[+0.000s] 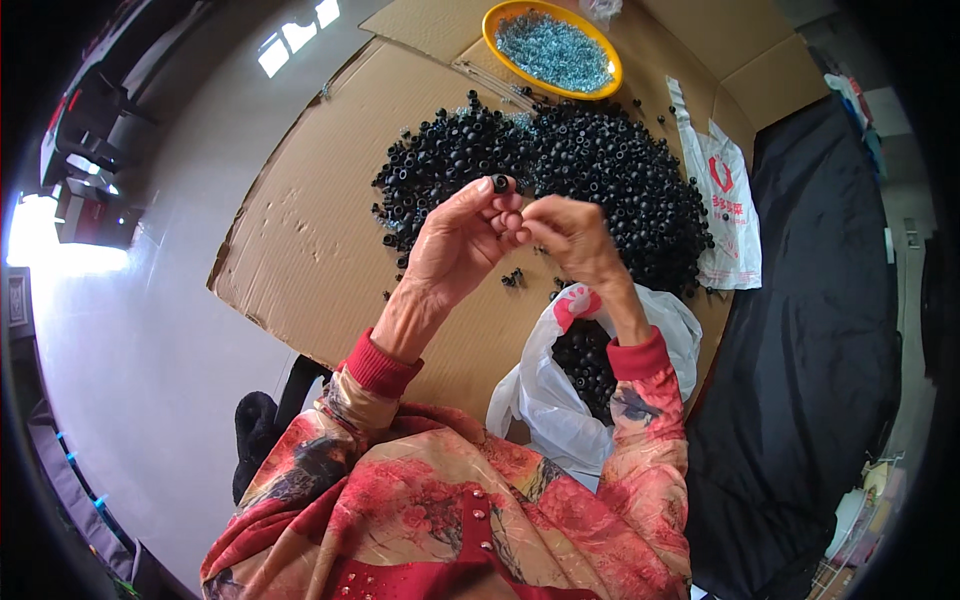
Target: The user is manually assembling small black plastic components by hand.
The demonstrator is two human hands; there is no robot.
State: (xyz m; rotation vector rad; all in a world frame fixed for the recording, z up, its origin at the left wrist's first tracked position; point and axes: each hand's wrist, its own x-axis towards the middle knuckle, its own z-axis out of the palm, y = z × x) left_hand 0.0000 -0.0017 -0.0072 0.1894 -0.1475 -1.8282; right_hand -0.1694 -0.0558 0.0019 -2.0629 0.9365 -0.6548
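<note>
Between the thumb and forefinger of my left hand (455, 240) is a small round black cap (501, 184) with a hollow opening. My right hand (580, 240) is just beside it, thumb and fingers pinched together near the left fingertips; whatever it holds is too small to make out. Both hands are raised in front of a large heap of the same black caps (620, 170) on a cardboard sheet (300, 200). Below my right wrist, a white plastic bag (545, 400) stands open with more black caps (588, 365) inside.
A yellow bowl (489, 35) of small clear bluish pieces (555, 50) sits at the far side. A flattened white printed bag (735, 240) lies right of the heap. Black cloth (810, 350) covers the area at right. A few loose caps (512, 278) lie near my hands.
</note>
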